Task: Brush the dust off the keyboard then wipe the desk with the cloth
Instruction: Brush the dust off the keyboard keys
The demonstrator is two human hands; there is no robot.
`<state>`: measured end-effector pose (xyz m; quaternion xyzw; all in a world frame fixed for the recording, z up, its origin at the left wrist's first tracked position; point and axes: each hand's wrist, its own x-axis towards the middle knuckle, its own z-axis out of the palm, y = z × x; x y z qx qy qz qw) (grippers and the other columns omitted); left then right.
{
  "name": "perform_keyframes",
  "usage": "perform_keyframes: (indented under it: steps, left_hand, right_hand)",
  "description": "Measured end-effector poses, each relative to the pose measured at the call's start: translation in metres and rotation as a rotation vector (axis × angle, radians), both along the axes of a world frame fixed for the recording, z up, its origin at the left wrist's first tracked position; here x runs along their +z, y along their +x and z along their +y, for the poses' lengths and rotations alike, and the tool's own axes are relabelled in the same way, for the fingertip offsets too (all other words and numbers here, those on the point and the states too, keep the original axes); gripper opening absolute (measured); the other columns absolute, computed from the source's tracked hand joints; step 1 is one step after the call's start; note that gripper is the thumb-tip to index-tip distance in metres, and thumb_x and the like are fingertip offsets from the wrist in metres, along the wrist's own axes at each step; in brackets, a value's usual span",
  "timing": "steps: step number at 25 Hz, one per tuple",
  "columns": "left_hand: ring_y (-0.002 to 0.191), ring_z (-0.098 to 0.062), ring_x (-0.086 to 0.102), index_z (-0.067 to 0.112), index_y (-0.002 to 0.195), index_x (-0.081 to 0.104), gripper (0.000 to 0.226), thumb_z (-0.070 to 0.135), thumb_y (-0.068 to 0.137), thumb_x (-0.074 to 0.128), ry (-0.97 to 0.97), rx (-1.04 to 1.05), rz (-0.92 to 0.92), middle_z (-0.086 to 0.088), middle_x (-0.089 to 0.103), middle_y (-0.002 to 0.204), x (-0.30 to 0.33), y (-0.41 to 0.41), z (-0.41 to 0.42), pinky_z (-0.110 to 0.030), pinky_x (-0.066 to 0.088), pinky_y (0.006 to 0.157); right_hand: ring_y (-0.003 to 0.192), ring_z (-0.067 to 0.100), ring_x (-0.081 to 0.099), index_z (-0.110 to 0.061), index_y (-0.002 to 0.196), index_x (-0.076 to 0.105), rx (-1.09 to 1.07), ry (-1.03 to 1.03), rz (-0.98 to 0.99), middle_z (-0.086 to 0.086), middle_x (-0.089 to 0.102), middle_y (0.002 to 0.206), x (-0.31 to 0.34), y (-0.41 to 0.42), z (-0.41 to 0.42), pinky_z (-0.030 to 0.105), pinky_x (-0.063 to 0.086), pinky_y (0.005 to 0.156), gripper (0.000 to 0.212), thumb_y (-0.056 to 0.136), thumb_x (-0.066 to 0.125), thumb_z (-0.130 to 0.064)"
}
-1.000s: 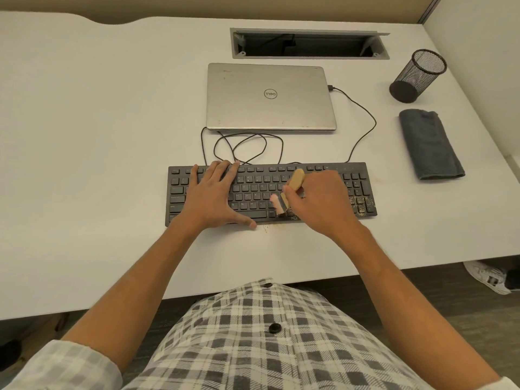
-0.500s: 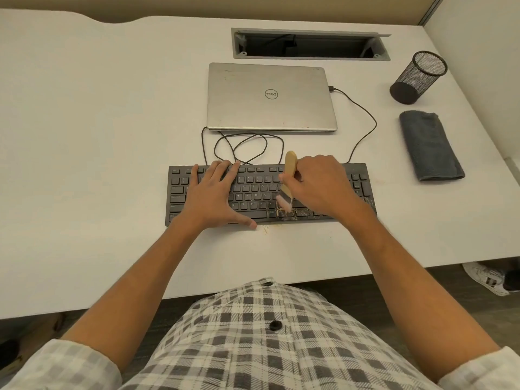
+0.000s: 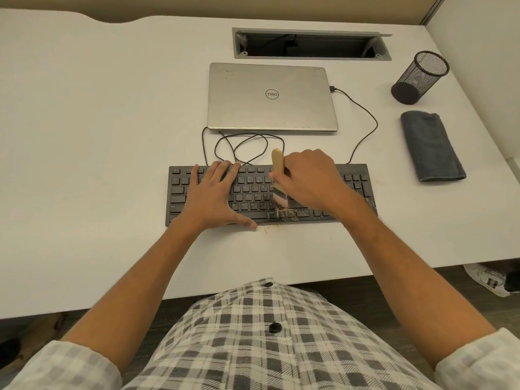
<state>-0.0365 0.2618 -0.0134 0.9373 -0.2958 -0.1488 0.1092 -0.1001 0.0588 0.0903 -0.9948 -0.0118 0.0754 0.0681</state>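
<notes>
A black keyboard (image 3: 357, 181) lies on the white desk (image 3: 98, 136) in front of me. My left hand (image 3: 213, 192) rests flat on its left half with fingers spread. My right hand (image 3: 306, 178) grips a small wooden-handled brush (image 3: 278, 164), bristles down on the keys near the middle. Pale dust and crumbs sit on the bottom-right keys (image 3: 304, 213) and a few specks lie on the desk by the front edge. A folded grey cloth (image 3: 430, 146) lies at the right of the desk, untouched.
A shut silver laptop (image 3: 270, 97) lies behind the keyboard, with black cables (image 3: 244, 147) looping between them. A black mesh pen cup (image 3: 419, 77) stands at the far right. An open cable tray (image 3: 309, 45) is cut into the desk's back.
My right hand has drawn the brush from the keyboard's lower rows up toward its upper rows, and the handle now stands more upright. My left hand has stayed put.
</notes>
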Motion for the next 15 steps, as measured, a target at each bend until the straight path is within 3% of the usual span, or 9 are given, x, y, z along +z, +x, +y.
perform_keyframes:
  steps: [3, 6, 11, 15]
  left_hand:
    - [0.156, -0.018, 0.004, 0.028, 0.163, 0.004, 0.152, 0.106, 0.036, 0.037, -0.005, -0.002, 0.001, 0.002, 0.014, 0.167, -0.001, 0.000, 0.001, -0.056, -0.010, 0.123]
    - [0.156, -0.018, 0.003, 0.028, 0.163, 0.004, 0.152, 0.106, 0.036, 0.036, -0.006, -0.003, -0.001, 0.002, 0.014, 0.167, -0.001, 0.000, 0.000, -0.057, -0.009, 0.123]
    - [0.156, -0.019, 0.004, 0.029, 0.163, 0.004, 0.152, 0.106, 0.036, 0.036, -0.005, 0.003, -0.001, 0.002, 0.014, 0.168, -0.002, 0.000, 0.000, -0.057, -0.009, 0.124]
    - [0.156, -0.018, 0.004, 0.028, 0.163, 0.004, 0.152, 0.107, 0.036, 0.035, 0.000, 0.003, -0.005, 0.002, 0.014, 0.168, -0.002, 0.000, 0.001, -0.057, -0.009, 0.124]
  right_hand:
    - [0.056, 0.015, 0.045, -0.021, 0.065, 0.040, 0.019, 0.031, 0.119, -0.003, 0.048, 0.062, 0.000, 0.000, 0.000, 0.030, 0.026, 0.052, 0.042, 0.098, 0.047, -0.047]
    - [0.051, 0.012, 0.042, -0.022, 0.061, 0.041, -0.005, 0.023, -0.009, -0.003, 0.046, 0.056, 0.001, -0.001, 0.001, 0.030, 0.025, 0.054, 0.047, 0.101, 0.039, -0.046]
    - [0.054, 0.013, 0.042, -0.022, 0.062, 0.037, 0.013, 0.024, 0.046, -0.003, 0.046, 0.059, 0.003, -0.005, 0.001, 0.030, 0.024, 0.053, 0.045, 0.099, 0.044, -0.047]
    - [0.062, 0.022, 0.054, -0.018, 0.069, 0.048, 0.033, 0.037, 0.035, -0.001, 0.053, 0.061, -0.001, -0.013, 0.000, 0.031, 0.028, 0.053, 0.042, 0.099, 0.043, -0.047]
